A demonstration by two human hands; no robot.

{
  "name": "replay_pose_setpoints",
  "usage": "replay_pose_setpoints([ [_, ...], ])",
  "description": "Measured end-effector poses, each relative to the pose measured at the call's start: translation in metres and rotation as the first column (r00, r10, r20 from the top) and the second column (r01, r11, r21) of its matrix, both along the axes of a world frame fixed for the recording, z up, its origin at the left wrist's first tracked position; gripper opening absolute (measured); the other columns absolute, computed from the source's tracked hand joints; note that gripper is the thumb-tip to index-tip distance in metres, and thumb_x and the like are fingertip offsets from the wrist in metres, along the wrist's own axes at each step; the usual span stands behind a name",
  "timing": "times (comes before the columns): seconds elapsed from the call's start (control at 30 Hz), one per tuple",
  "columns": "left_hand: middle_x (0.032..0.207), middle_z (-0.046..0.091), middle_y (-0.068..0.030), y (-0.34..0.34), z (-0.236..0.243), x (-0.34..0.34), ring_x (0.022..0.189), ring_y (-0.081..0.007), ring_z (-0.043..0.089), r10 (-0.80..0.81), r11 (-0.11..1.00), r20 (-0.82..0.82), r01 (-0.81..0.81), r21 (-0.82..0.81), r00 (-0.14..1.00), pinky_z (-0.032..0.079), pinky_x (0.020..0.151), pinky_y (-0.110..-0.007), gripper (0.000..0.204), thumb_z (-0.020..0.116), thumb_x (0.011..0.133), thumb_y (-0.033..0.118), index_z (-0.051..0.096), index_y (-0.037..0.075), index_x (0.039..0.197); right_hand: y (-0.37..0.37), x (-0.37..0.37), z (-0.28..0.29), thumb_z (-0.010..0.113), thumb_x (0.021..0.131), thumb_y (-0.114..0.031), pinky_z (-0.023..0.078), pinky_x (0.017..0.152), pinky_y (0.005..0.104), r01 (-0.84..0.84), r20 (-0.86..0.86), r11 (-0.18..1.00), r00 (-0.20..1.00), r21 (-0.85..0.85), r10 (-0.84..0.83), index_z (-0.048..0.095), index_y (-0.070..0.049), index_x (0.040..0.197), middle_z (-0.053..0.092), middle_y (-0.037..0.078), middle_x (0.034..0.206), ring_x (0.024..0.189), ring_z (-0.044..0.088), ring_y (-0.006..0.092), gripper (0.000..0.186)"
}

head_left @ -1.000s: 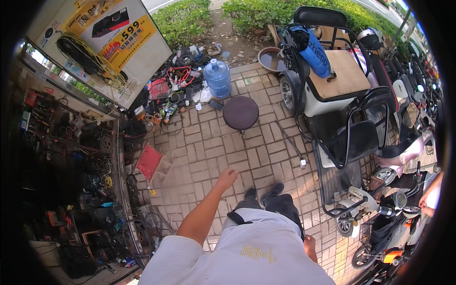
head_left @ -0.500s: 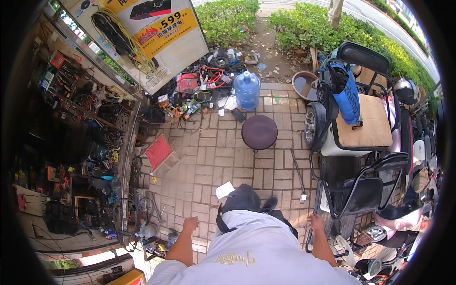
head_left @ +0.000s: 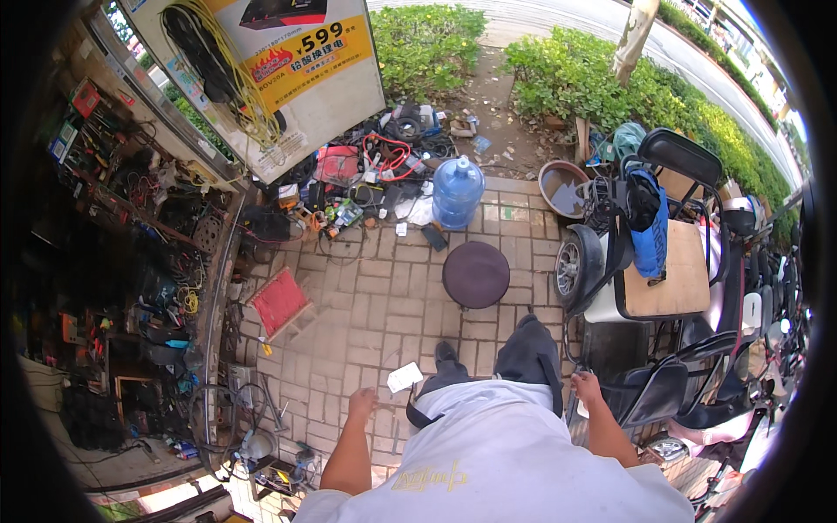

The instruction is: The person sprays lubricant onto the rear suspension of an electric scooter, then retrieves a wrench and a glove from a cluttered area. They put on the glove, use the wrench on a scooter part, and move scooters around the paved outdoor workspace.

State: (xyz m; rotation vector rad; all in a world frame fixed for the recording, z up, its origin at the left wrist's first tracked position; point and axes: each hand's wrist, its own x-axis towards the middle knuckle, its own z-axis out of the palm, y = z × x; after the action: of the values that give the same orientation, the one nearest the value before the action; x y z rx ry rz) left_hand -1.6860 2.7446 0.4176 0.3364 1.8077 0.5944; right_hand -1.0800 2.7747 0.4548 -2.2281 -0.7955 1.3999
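My left hand (head_left: pixel 363 402) hangs at my left side, loosely curled with its fingers partly out and no object visible in it. Nearest to it, a white card-like piece (head_left: pixel 404 377) lies on the paving beside my leg. On my other side, my right hand (head_left: pixel 588 387) hangs relaxed, its fingers slightly bent and nothing seen in them. A small white piece (head_left: pixel 581 409) shows just below that hand, apparently on the ground. Ahead of me stands a round dark stool (head_left: pixel 476 275), out of reach of both hands.
A blue water jug (head_left: pixel 459 193) stands beyond the stool beside heaped parts (head_left: pixel 349 187). At left are a red-topped low stool (head_left: pixel 279 302) and cluttered shelves (head_left: pixel 174 279). A three-wheeled vehicle (head_left: pixel 667 261) with a black chair (head_left: pixel 654 392) is close at right. A basin (head_left: pixel 564 188) holds dark liquid.
I have stepped forward, so the stool and white card sit nearer my body. My right leg has swung ahead, covering the long bar on the ground. Both hands remain at my sides.
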Motion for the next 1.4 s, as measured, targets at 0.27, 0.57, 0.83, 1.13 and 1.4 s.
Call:
replay_pose_setpoints([
  [0.27,0.074,0.062,-0.0087,0.019,-0.012,-0.014,0.057,-0.0149,0.057,0.064,0.993,0.008,-0.063,-0.101,0.998,0.044,0.048,-0.028,0.027,0.055,0.087,0.026,0.059,0.001,0.099,0.058,-0.017,-0.013,0.059,0.087,-0.019,0.047,0.061,0.0317,-0.049,0.052,0.999,0.997,-0.008,0.049,0.061,0.004,0.104,0.064,0.010,0.086,0.075,0.061,0.0189,0.028],
  [0.57,0.078,0.064,-0.0092,0.099,-0.019,0.028,0.057,-0.0146,0.057,0.078,0.976,0.020,-0.073,-0.204,0.997,0.043,0.046,-0.028,0.026,0.053,0.089,0.025,0.057,0.001,0.100,0.148,0.002,0.007,0.063,0.085,-0.019,0.045,0.060,0.0326,-0.051,0.083,0.997,0.995,-0.059,0.056,0.062,0.005,0.083,0.061,0.008,0.072,0.065,0.056,0.0156,0.024],
  [0.83,0.082,0.064,-0.0077,0.241,-0.004,0.080,0.064,-0.0152,0.059,0.060,0.979,-0.050,-0.069,-0.191,0.997,0.047,0.053,-0.028,0.025,0.052,0.091,0.025,0.058,0.002,0.101,0.295,0.045,-0.079,0.061,0.084,-0.019,0.045,0.059,0.0298,-0.141,0.064,0.990,0.988,-0.010,0.141,0.065,0.003,0.091,0.062,0.008,0.073,0.065,0.056,0.0145,0.023],
  [1.13,0.079,0.063,-0.0086,0.423,0.023,0.168,0.065,-0.0159,0.059,-0.147,0.970,-0.075,0.130,-0.204,0.986,0.046,0.053,-0.029,0.026,0.053,0.091,0.023,0.059,-0.001,0.099,0.518,0.063,-0.021,0.062,0.084,-0.027,0.048,0.083,0.0353,-0.115,-0.006,0.978,0.993,0.173,0.118,0.064,0.002,0.105,0.066,0.019,0.100,0.095,0.063,0.0276,0.036],
  [1.4,0.081,0.065,-0.0103,0.567,-0.003,0.183,0.067,-0.0171,0.059,-0.350,0.937,-0.342,0.320,-0.142,0.872,0.047,0.064,-0.031,0.027,0.058,0.088,0.019,0.064,-0.007,0.095,0.596,0.113,-0.023,0.062,0.084,-0.029,0.048,0.082,0.0361,0.031,0.041,0.989,0.998,0.145,-0.037,0.065,0.001,0.101,0.066,0.018,0.097,0.093,0.063,0.0288,0.035],
])
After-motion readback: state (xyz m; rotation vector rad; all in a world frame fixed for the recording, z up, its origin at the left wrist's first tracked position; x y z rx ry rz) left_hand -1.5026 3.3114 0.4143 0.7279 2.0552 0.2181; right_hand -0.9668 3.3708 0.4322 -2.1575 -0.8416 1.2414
